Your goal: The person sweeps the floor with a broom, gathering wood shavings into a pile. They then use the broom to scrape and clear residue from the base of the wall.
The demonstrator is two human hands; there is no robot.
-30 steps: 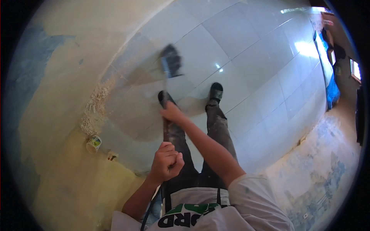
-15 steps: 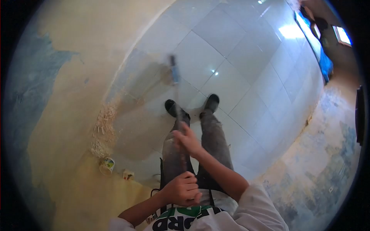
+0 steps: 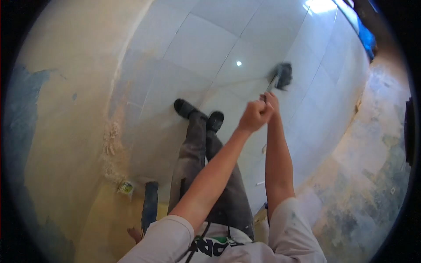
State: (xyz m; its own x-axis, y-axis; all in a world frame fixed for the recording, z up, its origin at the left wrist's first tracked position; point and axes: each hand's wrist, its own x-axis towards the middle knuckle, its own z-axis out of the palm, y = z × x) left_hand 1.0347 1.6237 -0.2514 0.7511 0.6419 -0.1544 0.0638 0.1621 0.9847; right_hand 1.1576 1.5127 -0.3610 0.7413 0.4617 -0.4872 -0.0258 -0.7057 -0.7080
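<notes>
A long-handled broom with a dark, blurred head [image 3: 284,76] is over the pale floor tiles, at the upper right of my feet. My left hand [image 3: 255,116] is closed around its handle, nearer to me. Just beyond it, my right hand [image 3: 271,101] also grips the handle, close behind the head in this view. Only a short stretch of handle [image 3: 272,83] shows; the rest is hidden by my hands or foreshortened. Both arms are stretched forward to the right.
Rubble [image 3: 112,140] lies along the left wall's foot, with a labelled tub [image 3: 126,188] below it. A denim-clad leg [image 3: 150,206] of another person is at the lower left. My dark shoes [image 3: 184,108] stand on the tiles. A patchy wall [image 3: 364,188] rises on the right.
The broom head has swung from the upper left to the right. Both hands moved forward and right and are now close together. The other person's leg has come into view.
</notes>
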